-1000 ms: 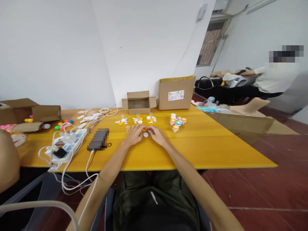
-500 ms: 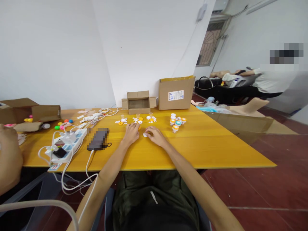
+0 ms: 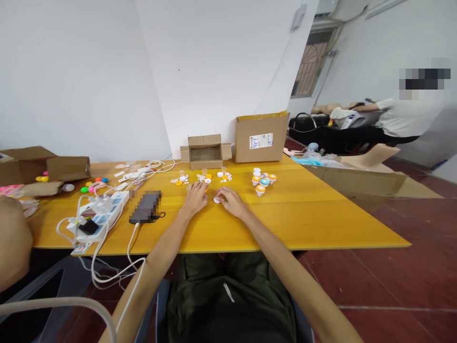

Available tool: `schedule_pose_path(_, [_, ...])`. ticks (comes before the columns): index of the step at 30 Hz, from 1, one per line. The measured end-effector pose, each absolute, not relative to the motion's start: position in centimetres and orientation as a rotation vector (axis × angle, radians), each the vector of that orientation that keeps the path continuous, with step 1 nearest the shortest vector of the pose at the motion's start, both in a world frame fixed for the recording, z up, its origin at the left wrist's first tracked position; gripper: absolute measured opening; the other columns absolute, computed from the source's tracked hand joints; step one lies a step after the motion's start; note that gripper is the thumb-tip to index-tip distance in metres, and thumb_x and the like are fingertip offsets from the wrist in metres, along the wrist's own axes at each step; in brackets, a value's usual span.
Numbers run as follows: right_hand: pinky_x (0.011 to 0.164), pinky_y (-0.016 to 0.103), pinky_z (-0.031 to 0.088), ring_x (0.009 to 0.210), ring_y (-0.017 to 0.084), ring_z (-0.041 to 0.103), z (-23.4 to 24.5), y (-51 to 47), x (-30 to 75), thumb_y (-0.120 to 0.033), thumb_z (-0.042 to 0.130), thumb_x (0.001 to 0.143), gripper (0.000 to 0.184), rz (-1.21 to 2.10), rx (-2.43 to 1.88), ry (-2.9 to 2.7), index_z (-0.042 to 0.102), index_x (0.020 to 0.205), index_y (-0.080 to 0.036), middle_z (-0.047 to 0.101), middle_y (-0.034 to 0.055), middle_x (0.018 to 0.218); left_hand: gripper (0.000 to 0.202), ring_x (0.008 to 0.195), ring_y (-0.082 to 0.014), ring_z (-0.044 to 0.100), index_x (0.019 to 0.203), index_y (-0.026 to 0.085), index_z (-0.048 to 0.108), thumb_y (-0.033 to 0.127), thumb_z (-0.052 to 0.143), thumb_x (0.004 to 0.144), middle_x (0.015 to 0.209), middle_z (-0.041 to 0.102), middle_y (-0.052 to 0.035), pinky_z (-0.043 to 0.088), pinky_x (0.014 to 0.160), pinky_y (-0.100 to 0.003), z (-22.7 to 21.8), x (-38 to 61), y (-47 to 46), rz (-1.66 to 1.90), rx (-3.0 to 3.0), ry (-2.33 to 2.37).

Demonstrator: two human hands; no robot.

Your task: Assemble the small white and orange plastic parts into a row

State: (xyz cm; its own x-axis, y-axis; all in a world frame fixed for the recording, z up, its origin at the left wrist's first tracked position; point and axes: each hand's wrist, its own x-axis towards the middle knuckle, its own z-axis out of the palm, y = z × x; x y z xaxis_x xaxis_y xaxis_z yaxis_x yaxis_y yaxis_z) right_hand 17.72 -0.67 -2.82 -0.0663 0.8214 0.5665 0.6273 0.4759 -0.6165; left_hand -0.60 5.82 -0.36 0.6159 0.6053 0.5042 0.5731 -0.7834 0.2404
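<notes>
My left hand (image 3: 196, 196) rests low over the table, its fingers bent forward. An orange plastic piece (image 3: 206, 191) shows between its thumb and forefinger, mostly covered. Beside it, my right hand (image 3: 230, 202) pinches the edge of a small white disc (image 3: 216, 200) at the tabletop. Just beyond both hands lie loose piles of small white and orange parts (image 3: 205, 178), with clear little cups (image 3: 204, 171) behind them. To the right of my right hand stand several put-together pieces with orange, white and blue tops (image 3: 263, 183).
A small open carton (image 3: 206, 165) and a taller closed box (image 3: 262, 143) stand at the back. Left are a phone (image 3: 146, 207), a power strip (image 3: 103, 221) with cables, coloured balls (image 3: 96, 183) and another person's arm (image 3: 14, 243). Another person (image 3: 410, 116) sits far right.
The white disc and my right fingertips have shifted very slightly right. Less of the orange piece shows by my left hand. The neighbour's arm at the left edge has moved slightly.
</notes>
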Motion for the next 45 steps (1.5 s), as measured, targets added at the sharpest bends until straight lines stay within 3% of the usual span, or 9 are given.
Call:
schedule_pose_path(8, [0.089, 0.037, 0.052, 0.092, 0.022, 0.064, -3.0, -0.6, 17.8, -0.010, 0.058, 0.083, 0.017, 0.228, -1.227, -1.726, 0.063, 0.077, -0.025, 0.066, 0.0035, 0.091, 0.037, 0.113, -0.0292, 0.059, 0.119, 0.026, 0.062, 0.020, 0.060, 0.083, 0.112, 0.068, -0.0068, 0.046, 0.103, -0.045, 0.0, 0.1, 4.5, 0.789, 2.703, 0.777])
schedule_pose_path(14, [0.086, 0.034, 0.052, 0.091, 0.021, 0.063, -3.2, -0.5, 17.9, -0.014, 0.059, 0.085, 0.014, 0.245, -1.220, -1.707, 0.063, 0.078, -0.025, 0.064, 0.0027, 0.091, 0.044, 0.105, -0.0276, 0.066, 0.126, 0.025, 0.058, 0.031, 0.070, 0.084, 0.109, 0.071, -0.0070, 0.052, 0.098, -0.042, -0.2, 0.1, 4.5, 0.750, 2.570, 0.637])
schedule_pose_path(19, [0.084, 0.033, 0.051, 0.087, 0.020, 0.062, -3.1, -0.6, 17.9, -0.017, 0.059, 0.086, 0.012, 0.271, -1.234, -1.695, 0.063, 0.078, -0.025, 0.063, 0.0018, 0.090, 0.039, 0.095, -0.0225, 0.069, 0.126, 0.023, 0.055, 0.028, 0.064, 0.089, 0.103, 0.072, -0.0050, 0.054, 0.090, -0.037, -0.5, 0.4, 4.7, 0.744, 2.450, 0.604])
schedule_pose_path(30, [0.087, 0.033, 0.052, 0.092, 0.020, 0.063, -2.6, -1.0, 17.5, -0.017, 0.063, 0.085, 0.009, 0.266, -1.203, -1.719, 0.067, 0.082, -0.025, 0.064, 0.0032, 0.097, 0.038, 0.089, -0.0206, 0.068, 0.125, 0.022, 0.055, 0.025, 0.064, 0.088, 0.100, 0.072, -0.0051, 0.055, 0.085, -0.034, -0.3, 0.4, 4.5, 0.776, 2.409, 0.550])
schedule_pose_path(45, [0.094, 0.038, 0.053, 0.104, 0.022, 0.062, -3.3, -0.6, 17.9, -0.011, 0.063, 0.081, 0.015, 0.256, -1.167, -1.741, 0.069, 0.077, -0.024, 0.061, 0.0053, 0.108, 0.057, 0.091, -0.0186, 0.068, 0.136, 0.025, 0.051, 0.018, 0.069, 0.083, 0.103, 0.071, -0.0024, 0.053, 0.088, -0.032, -0.6, 0.4, 4.9, 0.749, 2.423, 0.570])
